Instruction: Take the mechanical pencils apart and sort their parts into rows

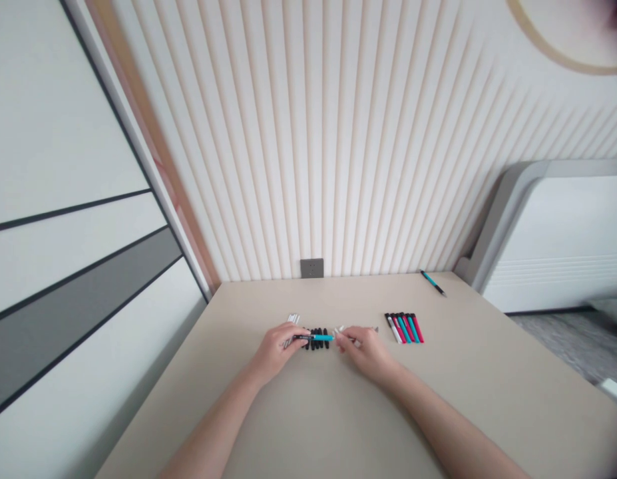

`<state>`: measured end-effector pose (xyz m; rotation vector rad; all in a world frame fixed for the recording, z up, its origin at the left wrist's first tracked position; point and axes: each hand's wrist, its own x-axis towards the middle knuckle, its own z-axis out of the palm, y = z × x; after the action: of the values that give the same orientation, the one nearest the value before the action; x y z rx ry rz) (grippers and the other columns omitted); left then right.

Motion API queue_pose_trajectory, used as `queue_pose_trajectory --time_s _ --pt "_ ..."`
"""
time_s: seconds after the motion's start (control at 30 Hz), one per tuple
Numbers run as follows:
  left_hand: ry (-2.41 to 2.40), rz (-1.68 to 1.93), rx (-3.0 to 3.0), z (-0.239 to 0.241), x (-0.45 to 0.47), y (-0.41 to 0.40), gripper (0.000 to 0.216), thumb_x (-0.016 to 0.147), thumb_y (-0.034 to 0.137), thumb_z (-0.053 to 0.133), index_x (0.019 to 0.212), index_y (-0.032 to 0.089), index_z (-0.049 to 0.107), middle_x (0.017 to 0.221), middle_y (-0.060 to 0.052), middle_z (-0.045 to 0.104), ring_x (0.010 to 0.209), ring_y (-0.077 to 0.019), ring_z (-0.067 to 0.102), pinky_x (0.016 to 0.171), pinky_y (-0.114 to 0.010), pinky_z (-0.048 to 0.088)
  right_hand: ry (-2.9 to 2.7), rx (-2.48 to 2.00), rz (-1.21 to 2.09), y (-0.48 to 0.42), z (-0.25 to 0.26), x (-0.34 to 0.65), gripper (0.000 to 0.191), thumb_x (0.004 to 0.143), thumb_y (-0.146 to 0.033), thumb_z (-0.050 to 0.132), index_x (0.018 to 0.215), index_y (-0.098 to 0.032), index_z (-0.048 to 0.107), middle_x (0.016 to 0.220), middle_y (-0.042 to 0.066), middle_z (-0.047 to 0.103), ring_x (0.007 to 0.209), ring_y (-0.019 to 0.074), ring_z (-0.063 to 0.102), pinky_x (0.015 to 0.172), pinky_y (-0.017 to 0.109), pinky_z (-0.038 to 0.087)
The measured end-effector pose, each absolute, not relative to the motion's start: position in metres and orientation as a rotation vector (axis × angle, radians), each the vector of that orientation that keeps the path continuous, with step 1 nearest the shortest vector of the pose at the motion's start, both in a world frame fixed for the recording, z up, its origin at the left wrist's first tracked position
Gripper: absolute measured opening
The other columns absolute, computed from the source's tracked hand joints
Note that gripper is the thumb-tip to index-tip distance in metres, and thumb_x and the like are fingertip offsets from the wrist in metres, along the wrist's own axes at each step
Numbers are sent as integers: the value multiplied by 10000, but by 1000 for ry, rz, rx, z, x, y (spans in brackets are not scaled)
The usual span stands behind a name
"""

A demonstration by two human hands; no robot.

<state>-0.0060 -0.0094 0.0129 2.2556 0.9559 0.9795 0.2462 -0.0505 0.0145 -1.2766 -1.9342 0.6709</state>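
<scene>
My left hand is closed around the black part of a black-and-teal pen, held level with its teal end toward the right. At that end, the thumb and fingers of my right hand are pinched together; whatever is between them is too small to make out. Under the pen, several black pen parts lie side by side on the table. White thin tubes lie just beyond my left fingers, partly hidden by them. Small white pieces sit beside my right fingertips.
To the right, several pen barrels in white, red and teal with black ends lie in a row. A teal-and-black pen rests near the back right corner of the beige table. A dark socket is on the ribbed wall behind.
</scene>
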Motion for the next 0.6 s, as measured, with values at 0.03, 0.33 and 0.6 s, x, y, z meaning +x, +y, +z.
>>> queue_pose_trajectory --time_s 0.03,0.33,0.6 --pt "967 984 2255 13 -5 -9 149 889 280 599 970 213 705 921 -40 712 860 -166 658 819 -274 500 -1945 -1283 658 -50 15 246 401 955 -376 425 695 -190 667 670 10 662 660 146 596 642 240 407" --pt "1130 1049 2230 20 -7 -7 155 894 288 578 971 217 693 917 -41 702 822 -166 633 784 -273 495 -1768 -1298 623 -41 10 250 282 882 -383 557 1092 -218 644 834 26 685 727 158 594 685 260 451" --pt "1025 1027 2222 16 -11 -6 172 889 299 587 972 210 708 895 -48 707 800 -163 642 723 -258 493 -1837 -1243 587 -42 9 254 245 924 -339 503 828 -207 686 820 37 700 771 169 618 722 268 436"
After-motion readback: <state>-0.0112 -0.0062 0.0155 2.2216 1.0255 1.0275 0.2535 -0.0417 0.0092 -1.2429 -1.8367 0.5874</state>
